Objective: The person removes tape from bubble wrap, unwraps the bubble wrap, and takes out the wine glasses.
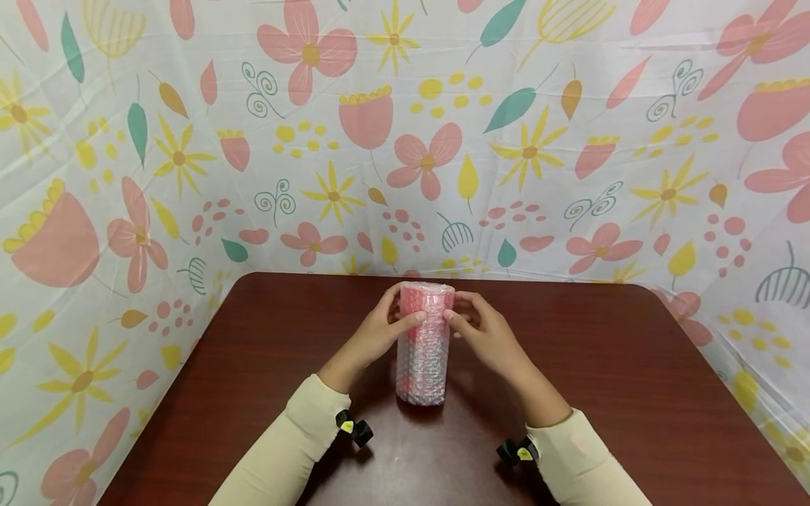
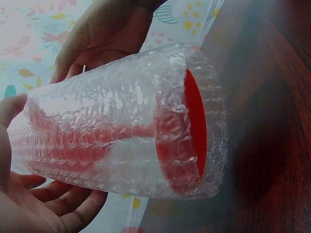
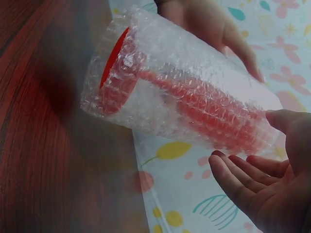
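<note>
A bubble-wrapped bundle point(image 1: 425, 351) stands upright between the two hands, over the middle of the table. Through the clear wrap, a red round disc point(image 2: 196, 126) shows at its lower end, with a narrow red stem and a wider red part further up. Its exact kind is blurred by the bubbles. The left hand point(image 1: 378, 332) grips the upper left side, thumb in front and fingers behind. On the upper right side, the right hand point(image 1: 490, 336) holds it the same way. In both wrist views the lower end seems slightly off the tabletop.
The dark red-brown wooden table point(image 1: 285, 323) has rounded far corners. A white cloth with printed flowers point(image 1: 427, 161) hangs behind it and along both sides. Each sleeve cuff carries a small black camera point(image 1: 362, 433).
</note>
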{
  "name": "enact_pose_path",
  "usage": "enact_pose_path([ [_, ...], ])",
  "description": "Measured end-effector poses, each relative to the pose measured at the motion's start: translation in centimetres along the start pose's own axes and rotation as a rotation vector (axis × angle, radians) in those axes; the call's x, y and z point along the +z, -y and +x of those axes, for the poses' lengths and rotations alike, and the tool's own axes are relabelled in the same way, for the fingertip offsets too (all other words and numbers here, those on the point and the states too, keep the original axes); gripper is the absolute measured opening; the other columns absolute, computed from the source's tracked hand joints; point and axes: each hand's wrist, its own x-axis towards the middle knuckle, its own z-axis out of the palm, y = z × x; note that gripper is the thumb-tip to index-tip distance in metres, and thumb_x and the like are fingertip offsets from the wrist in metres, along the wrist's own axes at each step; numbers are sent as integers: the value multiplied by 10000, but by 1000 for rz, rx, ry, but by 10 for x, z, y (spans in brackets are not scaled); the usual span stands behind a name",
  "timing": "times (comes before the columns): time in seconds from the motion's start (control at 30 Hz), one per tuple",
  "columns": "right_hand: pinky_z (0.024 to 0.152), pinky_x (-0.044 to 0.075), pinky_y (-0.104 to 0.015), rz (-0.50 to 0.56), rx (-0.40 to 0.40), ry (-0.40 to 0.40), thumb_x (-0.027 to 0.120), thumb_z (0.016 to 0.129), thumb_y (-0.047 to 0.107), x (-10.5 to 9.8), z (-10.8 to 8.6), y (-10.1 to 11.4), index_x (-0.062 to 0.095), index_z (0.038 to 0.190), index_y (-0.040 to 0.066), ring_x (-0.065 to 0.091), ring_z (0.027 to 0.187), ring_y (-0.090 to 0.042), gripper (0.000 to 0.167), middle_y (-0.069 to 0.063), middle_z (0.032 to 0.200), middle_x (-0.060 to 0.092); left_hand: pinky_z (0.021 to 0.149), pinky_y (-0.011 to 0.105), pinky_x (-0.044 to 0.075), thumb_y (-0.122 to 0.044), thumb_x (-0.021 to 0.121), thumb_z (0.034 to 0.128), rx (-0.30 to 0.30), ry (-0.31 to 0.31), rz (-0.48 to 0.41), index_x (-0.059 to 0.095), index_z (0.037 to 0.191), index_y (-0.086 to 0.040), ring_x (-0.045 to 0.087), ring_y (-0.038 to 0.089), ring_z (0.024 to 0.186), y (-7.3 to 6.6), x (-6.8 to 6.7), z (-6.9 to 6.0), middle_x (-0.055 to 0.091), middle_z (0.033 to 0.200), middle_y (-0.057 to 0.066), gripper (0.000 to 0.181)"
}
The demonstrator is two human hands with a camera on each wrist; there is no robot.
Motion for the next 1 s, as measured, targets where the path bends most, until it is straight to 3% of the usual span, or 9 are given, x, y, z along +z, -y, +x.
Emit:
enact_pose_path([
  [0.17, 803, 591, -309, -14, 10, -42, 617, 1019, 305, -2, 1, 0, 555, 1349, 57, 690, 999, -293, 418, -186, 1237, 665, 910, 337, 522, -320, 684, 961, 3, 3, 10, 297, 1555, -260, 558, 227, 1169, 0, 0, 1, 508, 1413, 78, 711],
  [0.37, 820, 593, -419, -42, 40, -124, 576, 1039, 323, -4, 2, -1, 627, 1249, 89, 675, 856, -123, 318, -194, 1071, 711, 907, 323, 492, -340, 688, 953, 10, -16, 46, 306, 1555, -233, 541, 222, 1138, -1, 0, 0, 527, 1365, 91, 721],
  [0.47, 805, 594, -384, -34, 41, -147, 572, 1042, 296, -5, 3, -1, 632, 1230, 76, 667, 836, -71, 295, -209, 1068, 710, 917, 322, 478, -362, 706, 938, 8, -26, 68, 315, 1551, -249, 541, 210, 1127, -2, 1, 0, 543, 1343, 73, 736],
  [0.63, 767, 582, -289, 50, 34, -157, 570, 1044, 213, -6, 5, -3, 623, 1185, 8, 675, 873, -155, 254, -242, 1055, 688, 906, 334, 494, -429, 732, 909, -1, -27, 76, 322, 1549, -260, 544, 200, 1118, -4, 1, -2, 550, 1333, 51, 779],
  [0.8, 783, 586, -321, 101, 31, -154, 577, 1040, 200, -8, 5, -4, 613, 1108, -23, 666, 907, -286, 236, -254, 997, 661, 871, 344, 535, -480, 745, 886, -11, -16, 73, 332, 1541, -283, 569, 197, 1116, -4, 2, -4, 563, 1312, 38, 799],
  [1.0, 770, 586, -328, 115, 22, -152, 571, 1042, 187, -9, 5, -6, 599, 1082, -46, 657, 833, -227, 239, -248, 932, 629, 858, 348, 543, -477, 739, 890, -1, -18, 77, 347, 1536, -294, 583, 203, 1106, -3, 2, -4, 576, 1313, 37, 778],
])
